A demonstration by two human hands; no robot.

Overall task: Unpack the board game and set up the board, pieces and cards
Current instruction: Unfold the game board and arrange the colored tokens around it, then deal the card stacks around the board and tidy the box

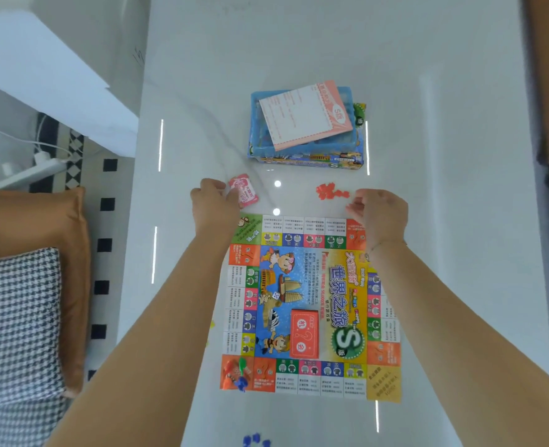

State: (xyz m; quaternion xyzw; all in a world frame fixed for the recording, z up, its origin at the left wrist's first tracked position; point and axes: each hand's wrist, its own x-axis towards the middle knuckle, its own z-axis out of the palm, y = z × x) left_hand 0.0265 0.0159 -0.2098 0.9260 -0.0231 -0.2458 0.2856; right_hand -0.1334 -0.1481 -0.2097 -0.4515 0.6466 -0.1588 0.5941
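The colourful paper game board lies flat on the white table. An orange-red card deck sits on the board's centre, and green, red and blue pawns stand on its near-left corner. My left hand holds a pink stack of play money just beyond the board's far-left corner. My right hand hovers over the far-right corner, fingers curled; what it pinches I cannot tell. Red plastic pieces lie just left of that hand.
The open game box stands farther back, with a blue plastic tray and a pink-edged rule sheet on it. Blue pieces lie near the table's front edge. A sofa with an orange cushion borders the left.
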